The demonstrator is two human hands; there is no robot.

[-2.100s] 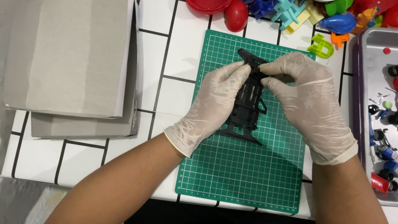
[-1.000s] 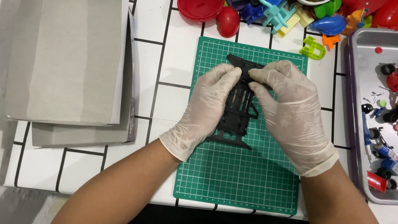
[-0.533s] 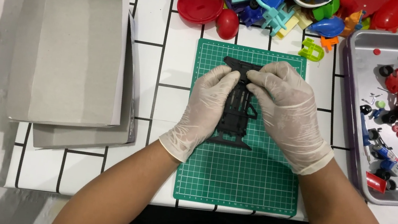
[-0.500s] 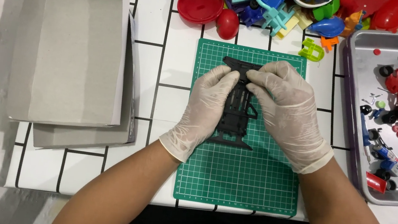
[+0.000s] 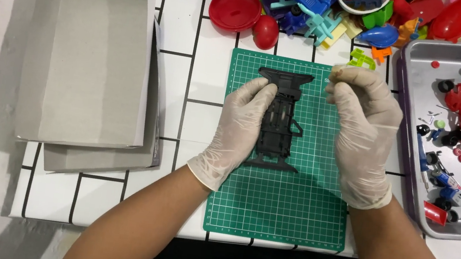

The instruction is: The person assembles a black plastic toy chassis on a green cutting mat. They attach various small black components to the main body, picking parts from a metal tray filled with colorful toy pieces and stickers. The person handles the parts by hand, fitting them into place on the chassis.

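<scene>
Gloved left hand (image 5: 237,130) clasped on black toy car chassis (image 5: 279,121), lying flat mid green cutting mat (image 5: 279,211). Right hand (image 5: 362,134) over mat's right edge, fingertips pinched together, contents indiscernible. Grey metal tray (image 5: 411,140) right of mat, open cardboard box (image 5: 87,59) left.

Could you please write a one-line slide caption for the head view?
Gloved left hand steadies a black chassis on a green mat; right hand is lifted beside it.
</scene>
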